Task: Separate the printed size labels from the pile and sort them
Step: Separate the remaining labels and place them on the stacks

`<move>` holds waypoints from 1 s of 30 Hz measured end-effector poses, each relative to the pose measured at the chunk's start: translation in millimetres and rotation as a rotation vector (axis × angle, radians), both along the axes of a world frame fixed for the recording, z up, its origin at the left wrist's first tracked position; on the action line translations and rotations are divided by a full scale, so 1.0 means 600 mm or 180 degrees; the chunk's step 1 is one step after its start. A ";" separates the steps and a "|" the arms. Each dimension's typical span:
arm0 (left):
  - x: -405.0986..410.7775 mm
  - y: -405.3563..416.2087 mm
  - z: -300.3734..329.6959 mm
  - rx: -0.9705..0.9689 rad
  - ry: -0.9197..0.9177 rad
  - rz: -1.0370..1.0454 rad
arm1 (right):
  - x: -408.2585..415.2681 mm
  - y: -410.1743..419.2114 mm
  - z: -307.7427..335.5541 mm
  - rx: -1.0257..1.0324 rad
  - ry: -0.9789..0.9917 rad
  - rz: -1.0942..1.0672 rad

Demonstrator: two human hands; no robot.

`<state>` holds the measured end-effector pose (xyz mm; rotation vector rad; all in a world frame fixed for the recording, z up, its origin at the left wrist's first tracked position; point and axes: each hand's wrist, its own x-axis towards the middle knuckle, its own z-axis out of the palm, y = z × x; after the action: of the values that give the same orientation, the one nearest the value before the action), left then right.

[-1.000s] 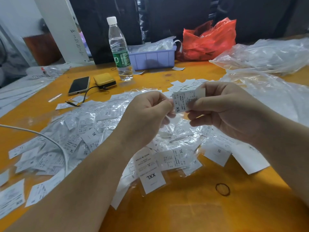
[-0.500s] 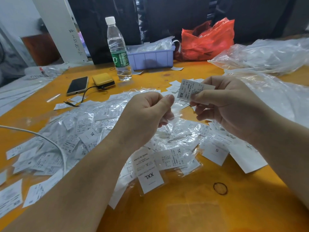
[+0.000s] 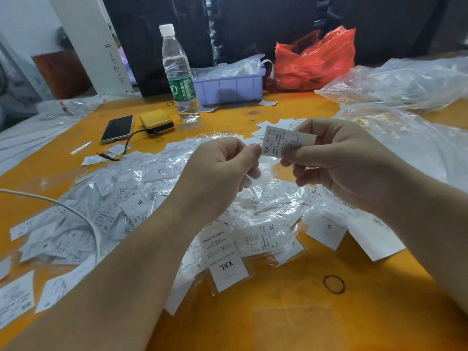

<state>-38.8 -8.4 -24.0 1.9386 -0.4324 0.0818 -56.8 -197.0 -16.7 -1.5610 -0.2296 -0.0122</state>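
Lying below your fingers, the pile [image 3: 177, 198] is covering the counter [image 3: 291, 312]. Your right hand [image 3: 336, 163] is pinching the XS label [image 3: 283, 143] by its edge; your left hand [image 3: 222, 173] is curling beside it, apparently pinching clear film. You're handling thin, floppy paper, so keep gripping an edge.

Two bare forearms, no sleeves; left hand [image 3: 217, 178], right hand [image 3: 339, 160], no rings

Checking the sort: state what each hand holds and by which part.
The right hand pinches an XS label by its right end. The left hand is curled beside the label's left edge; whether it holds anything cannot be told.
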 end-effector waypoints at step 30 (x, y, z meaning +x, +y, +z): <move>-0.003 -0.001 0.000 0.0078 -0.0061 -0.0072 | -0.004 0.010 -0.004 -0.0741 -0.0303 -0.0228</move>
<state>-40.4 -9.0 -24.1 1.9579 -0.4697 0.0808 -59.4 -191.2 -19.2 -1.8021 -0.2568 -0.1198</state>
